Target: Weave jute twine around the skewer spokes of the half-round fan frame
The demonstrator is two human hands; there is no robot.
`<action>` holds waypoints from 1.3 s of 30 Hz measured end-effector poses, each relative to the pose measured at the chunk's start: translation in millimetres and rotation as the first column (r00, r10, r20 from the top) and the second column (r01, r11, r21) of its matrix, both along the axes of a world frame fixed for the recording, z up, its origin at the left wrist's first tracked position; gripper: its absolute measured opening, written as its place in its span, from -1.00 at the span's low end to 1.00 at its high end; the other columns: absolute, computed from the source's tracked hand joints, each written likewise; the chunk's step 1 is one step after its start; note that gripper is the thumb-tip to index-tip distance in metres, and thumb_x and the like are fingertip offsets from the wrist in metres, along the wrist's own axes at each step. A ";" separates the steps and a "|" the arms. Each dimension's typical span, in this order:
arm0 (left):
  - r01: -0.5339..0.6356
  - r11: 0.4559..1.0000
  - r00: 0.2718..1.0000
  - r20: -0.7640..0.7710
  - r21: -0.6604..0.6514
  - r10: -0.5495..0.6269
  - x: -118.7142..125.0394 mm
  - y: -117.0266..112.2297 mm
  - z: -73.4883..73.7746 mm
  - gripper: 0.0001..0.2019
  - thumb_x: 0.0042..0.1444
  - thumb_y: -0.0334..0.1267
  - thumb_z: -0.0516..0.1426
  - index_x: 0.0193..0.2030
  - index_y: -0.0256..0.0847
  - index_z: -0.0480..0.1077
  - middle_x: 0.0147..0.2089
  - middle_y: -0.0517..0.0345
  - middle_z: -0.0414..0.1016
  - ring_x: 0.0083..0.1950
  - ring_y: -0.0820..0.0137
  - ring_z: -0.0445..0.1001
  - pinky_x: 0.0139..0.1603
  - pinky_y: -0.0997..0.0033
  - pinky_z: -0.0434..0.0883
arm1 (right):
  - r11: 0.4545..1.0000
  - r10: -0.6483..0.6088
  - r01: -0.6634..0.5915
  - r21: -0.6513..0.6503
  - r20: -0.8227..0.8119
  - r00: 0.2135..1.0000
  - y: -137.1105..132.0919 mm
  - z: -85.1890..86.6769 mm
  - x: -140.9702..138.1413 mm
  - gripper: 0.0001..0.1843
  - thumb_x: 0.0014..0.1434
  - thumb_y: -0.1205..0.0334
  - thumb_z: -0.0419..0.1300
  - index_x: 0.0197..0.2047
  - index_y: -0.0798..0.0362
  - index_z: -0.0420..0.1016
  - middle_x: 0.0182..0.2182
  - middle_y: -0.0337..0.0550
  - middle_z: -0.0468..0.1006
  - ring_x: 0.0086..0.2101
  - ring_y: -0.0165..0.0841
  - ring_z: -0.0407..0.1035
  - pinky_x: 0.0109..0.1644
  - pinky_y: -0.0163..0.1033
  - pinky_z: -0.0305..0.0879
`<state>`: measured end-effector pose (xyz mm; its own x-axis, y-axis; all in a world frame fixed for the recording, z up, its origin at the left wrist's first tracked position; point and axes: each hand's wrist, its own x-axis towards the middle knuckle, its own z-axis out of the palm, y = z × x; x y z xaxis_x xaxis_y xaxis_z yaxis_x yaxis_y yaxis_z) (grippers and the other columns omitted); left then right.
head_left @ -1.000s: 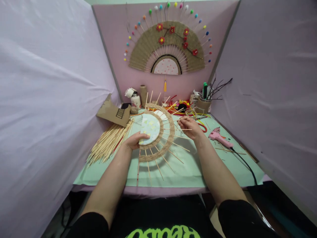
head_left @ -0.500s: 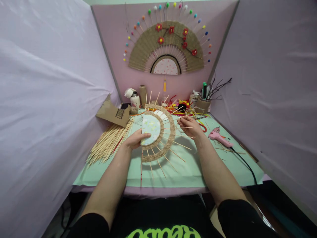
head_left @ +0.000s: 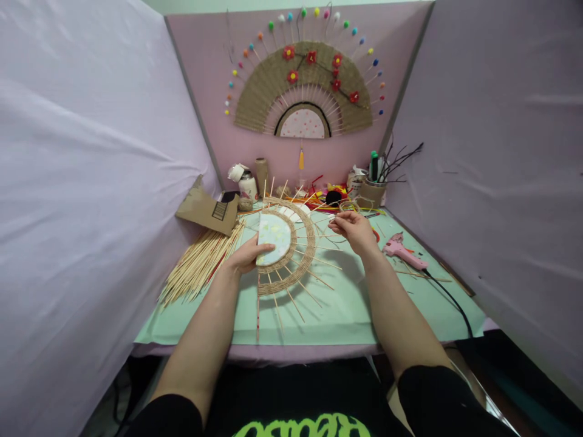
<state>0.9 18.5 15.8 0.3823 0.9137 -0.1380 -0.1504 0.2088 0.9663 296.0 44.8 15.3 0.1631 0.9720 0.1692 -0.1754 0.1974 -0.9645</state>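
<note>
My left hand [head_left: 248, 254] grips the straight edge of a half-round woven fan [head_left: 310, 249], thumb flat on its pale green patterned centre panel [head_left: 274, 238]. Two bands of tan twine are woven across thin wooden sticks, whose bare ends fan out to the right. The fan is held upright on its side above the table. Just right of the stick ends, my right hand [head_left: 353, 229] is closed in a pinch on what looks like a thin strand of twine; most of the strand is too fine to follow.
A bundle of wooden sticks [head_left: 200, 264] lies at left beneath torn cardboard [head_left: 207, 206]. At right rests a pink glue gun [head_left: 404, 252] with its black cord. Jars, coloured pipe cleaners and a pot of twigs [head_left: 371, 194] line the back, below a finished fan [head_left: 259, 97] on the wall.
The fan has shifted slightly left and its top has tilted down a little. My right hand has drawn a little farther from the stick ends, still pinched.
</note>
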 end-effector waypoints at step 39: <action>0.220 0.972 0.973 0.092 -0.080 -0.213 7.0 -10.5 -4.6 -0.27 -0.32 -0.29 0.36 0.07 -0.40 0.29 -0.15 -0.20 0.55 -0.28 0.23 0.56 -0.39 0.46 0.44 | 0.978 0.109 -0.175 0.114 0.438 0.892 -11.6 6.0 -0.7 -0.83 -0.02 0.12 0.22 -0.44 0.05 0.48 -0.63 -0.31 0.29 -0.59 -0.51 0.05 -0.54 -0.36 -0.04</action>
